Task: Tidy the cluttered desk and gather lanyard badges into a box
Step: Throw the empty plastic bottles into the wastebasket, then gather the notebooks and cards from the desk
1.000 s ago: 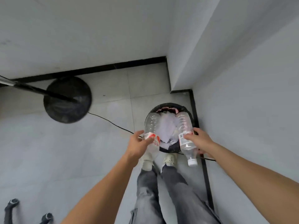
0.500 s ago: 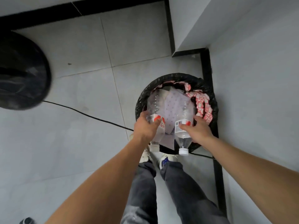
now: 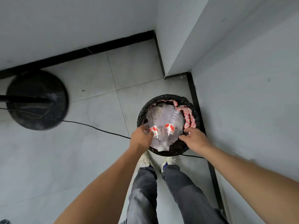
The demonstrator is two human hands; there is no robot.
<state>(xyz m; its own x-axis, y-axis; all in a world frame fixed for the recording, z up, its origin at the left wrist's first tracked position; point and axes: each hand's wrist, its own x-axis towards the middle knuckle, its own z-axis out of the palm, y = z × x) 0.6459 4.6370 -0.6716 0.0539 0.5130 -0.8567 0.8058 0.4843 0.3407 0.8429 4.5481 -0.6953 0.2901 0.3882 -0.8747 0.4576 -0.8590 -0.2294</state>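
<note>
Over the bin, the left hand kept its grip curled on one bottle. The right hand hung slack and empty beside the other bottle, which lay inside. Letting go low, I judged, would prevent bouncing.

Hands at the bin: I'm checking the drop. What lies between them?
Head view: between the left hand and right hand lie two red-labelled bottles on white paper, inside the bin.

Left forearm, right forearm: yours, bare to the lower frame edge.
Trousers, lower centre: dark grey washed denim, faded paler in patches.
Shoes, centre: off-white lace-up trainers; yours on the right apparently has a blue tab at the tongue.
</note>
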